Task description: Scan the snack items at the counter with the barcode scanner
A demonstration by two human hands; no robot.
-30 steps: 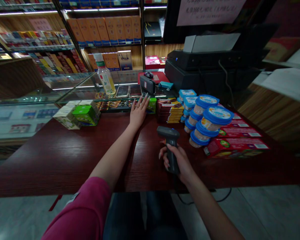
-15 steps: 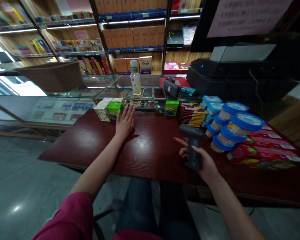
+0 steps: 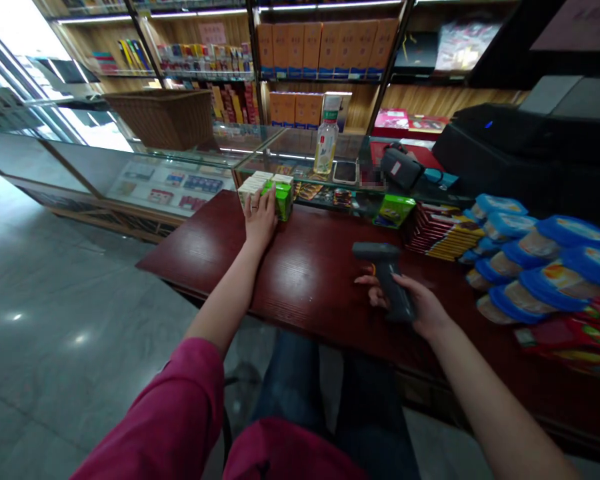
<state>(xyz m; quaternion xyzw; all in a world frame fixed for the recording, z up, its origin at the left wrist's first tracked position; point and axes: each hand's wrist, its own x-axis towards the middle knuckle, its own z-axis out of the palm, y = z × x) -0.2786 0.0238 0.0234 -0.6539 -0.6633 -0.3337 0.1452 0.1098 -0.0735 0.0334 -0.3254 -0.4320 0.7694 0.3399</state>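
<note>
My left hand (image 3: 260, 219) reaches across the dark red counter (image 3: 305, 280) and rests with fingers spread against a small stack of green and white boxes (image 3: 273, 191) at the counter's far edge. My right hand (image 3: 420, 308) is closed round the handle of a grey barcode scanner (image 3: 386, 277), which it holds just above the counter near the middle. A single green box (image 3: 394, 211) lies farther right by the glass case.
Blue-lidded tubs (image 3: 540, 267) and red packets (image 3: 570, 337) crowd the counter's right side, with flat red-and-yellow packs (image 3: 443, 232) behind. A glass case (image 3: 300, 163) carries a bottle (image 3: 326, 142) and a phone (image 3: 345, 172). A black till (image 3: 520, 150) stands at the back right. Shelves line the wall.
My left hand has slid left from the green box by the glass case to the stack of green and white boxes. The view has swung left. My right hand keeps the scanner.
</note>
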